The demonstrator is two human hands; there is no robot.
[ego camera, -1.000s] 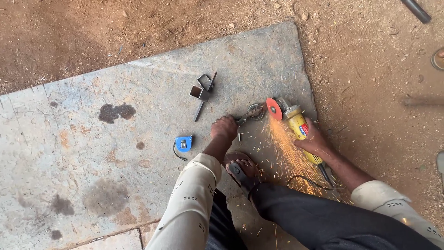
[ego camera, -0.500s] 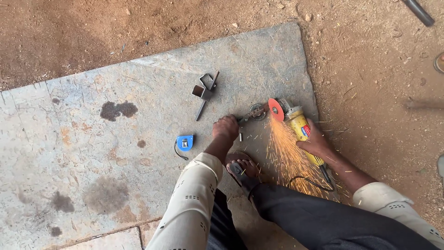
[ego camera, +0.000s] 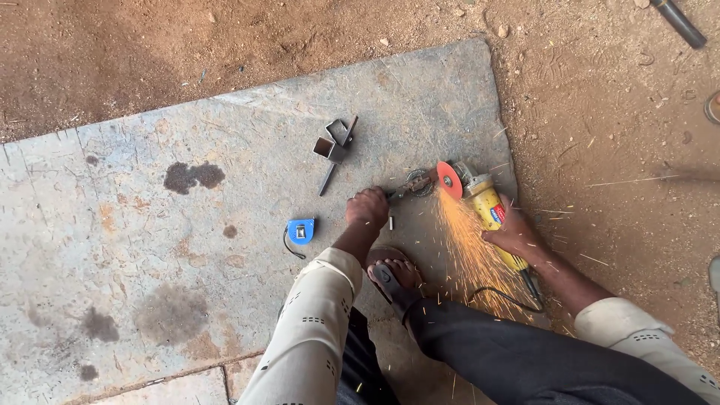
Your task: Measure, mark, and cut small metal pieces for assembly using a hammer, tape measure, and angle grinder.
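Observation:
My left hand point(ego camera: 368, 208) presses down on a small dark metal piece point(ego camera: 409, 186) that lies on the grey concrete slab point(ego camera: 225, 150). My right hand point(ego camera: 516, 234) grips a yellow angle grinder point(ego camera: 487, 204). Its red disc point(ego camera: 449, 180) touches the far end of the metal piece. Orange sparks point(ego camera: 469, 255) spray back toward me over the slab. My sandalled foot point(ego camera: 395, 279) rests on the slab just below the left hand.
A blue tape measure point(ego camera: 301, 231) lies left of my left hand. Short square steel tube offcuts and a thin bar point(ego camera: 334, 148) lie farther up the slab. Brown dirt surrounds the slab; a dark pipe end point(ego camera: 679, 22) lies at top right. The grinder's cable point(ego camera: 510, 296) loops near my leg.
The hands and grinder hold the same place on the metal piece. The spark stream keeps flowing; the view has shifted slightly.

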